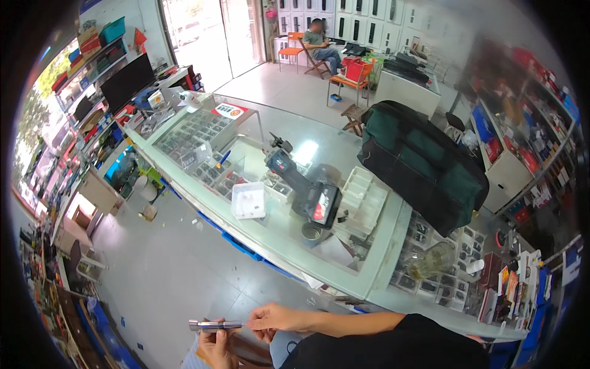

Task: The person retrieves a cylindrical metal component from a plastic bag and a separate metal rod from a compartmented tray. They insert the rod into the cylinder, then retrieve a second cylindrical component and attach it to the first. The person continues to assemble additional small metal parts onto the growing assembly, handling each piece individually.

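My left hand (pixel 216 349), low in the view, is closed around a shiny silver metal cylinder (pixel 230 325). The cylinder lies nearly level, its wider, knob-like end pointing left. My right hand (pixel 269 321) is beside the cylinder's right end, fingers curled and pressed together. What sits between those fingers is too small to make out. Both hands are in front of my lap, on the near side of the glass counter (pixel 295 261).
On the counter stand a black cordless power tool (pixel 307 187), a white plastic tray (pixel 248 201), a divided box (pixel 364 200) and a large dark green bag (pixel 424 166). A person (pixel 321 46) sits far off by orange chairs. Shelves (pixel 516 135) line the right side.
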Demonstrator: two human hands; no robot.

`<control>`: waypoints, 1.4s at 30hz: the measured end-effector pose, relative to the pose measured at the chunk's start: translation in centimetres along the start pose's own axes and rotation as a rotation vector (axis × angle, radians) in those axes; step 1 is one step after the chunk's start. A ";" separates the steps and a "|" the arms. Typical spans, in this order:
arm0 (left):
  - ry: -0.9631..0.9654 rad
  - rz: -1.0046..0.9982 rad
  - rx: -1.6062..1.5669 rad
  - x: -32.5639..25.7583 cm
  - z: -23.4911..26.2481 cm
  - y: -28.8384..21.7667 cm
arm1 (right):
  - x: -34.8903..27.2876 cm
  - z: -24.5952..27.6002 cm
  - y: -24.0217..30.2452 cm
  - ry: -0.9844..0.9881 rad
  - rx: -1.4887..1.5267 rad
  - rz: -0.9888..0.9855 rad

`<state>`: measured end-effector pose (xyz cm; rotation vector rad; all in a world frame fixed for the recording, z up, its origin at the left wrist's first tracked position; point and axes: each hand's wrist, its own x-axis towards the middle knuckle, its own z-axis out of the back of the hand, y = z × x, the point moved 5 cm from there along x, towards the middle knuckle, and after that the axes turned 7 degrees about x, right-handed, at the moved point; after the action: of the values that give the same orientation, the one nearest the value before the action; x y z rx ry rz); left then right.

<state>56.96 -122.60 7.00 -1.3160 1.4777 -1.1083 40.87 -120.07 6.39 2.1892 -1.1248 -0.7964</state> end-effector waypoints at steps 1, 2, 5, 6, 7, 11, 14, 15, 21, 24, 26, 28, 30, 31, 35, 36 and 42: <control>0.063 0.012 0.006 2.2 0.3 0.0 | 1.4 0.2 0.2 0.029 0.056 -0.015; 0.115 0.020 0.010 4.3 0.4 0.0 | 3.1 0.4 0.8 -0.033 0.036 0.085; 0.171 0.041 -0.036 10.6 1.3 -0.6 | 7.8 0.6 3.1 -0.230 -0.226 0.294; 0.192 0.053 -0.024 12.5 1.8 -1.2 | 9.2 0.2 3.7 -0.261 -0.217 0.336; 0.208 0.068 -0.023 14.2 2.5 -1.7 | 10.6 -0.4 4.0 -0.234 -0.139 0.336; 0.333 0.085 -0.047 19.9 5.3 -3.8 | 16.6 -2.9 4.2 -0.040 0.398 0.121; 0.351 0.100 -0.066 23.4 7.0 -4.1 | 20.5 -4.4 5.0 0.194 0.607 0.055; 0.343 0.120 -0.090 24.3 7.3 -3.9 | 21.8 -3.9 5.3 0.102 0.510 0.072; 0.289 0.116 -0.093 30.5 9.4 -3.9 | 28.0 -1.9 8.1 -0.148 0.092 0.160; 0.278 0.081 -0.013 33.6 10.0 -4.0 | 30.8 -1.0 9.9 -0.133 0.041 0.190; 0.267 0.069 0.003 35.7 9.7 -4.0 | 32.5 -0.2 11.1 -0.118 0.050 0.200; 0.236 0.074 0.013 38.1 8.7 -4.0 | 33.9 0.9 12.8 -0.120 0.055 0.221; 0.224 0.117 0.010 40.3 7.1 -4.3 | 34.9 1.9 14.9 -0.129 0.040 0.256; 0.224 0.155 0.003 41.4 6.3 -4.5 | 35.4 2.3 16.1 -0.134 0.019 0.279; 0.236 0.288 -0.179 46.7 2.4 -4.8 | 37.7 3.2 20.8 -0.206 -0.009 0.458; 0.284 0.289 -0.228 47.9 1.6 -4.8 | 38.2 3.4 21.7 -0.254 -0.017 0.513; 0.471 0.311 -0.532 52.7 -1.7 -6.5 | 40.1 3.7 25.7 -0.349 -0.077 0.668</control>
<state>52.25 -175.27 11.92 -1.1407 2.3603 -0.8818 43.98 -167.50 11.58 1.4762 -1.8209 -0.8979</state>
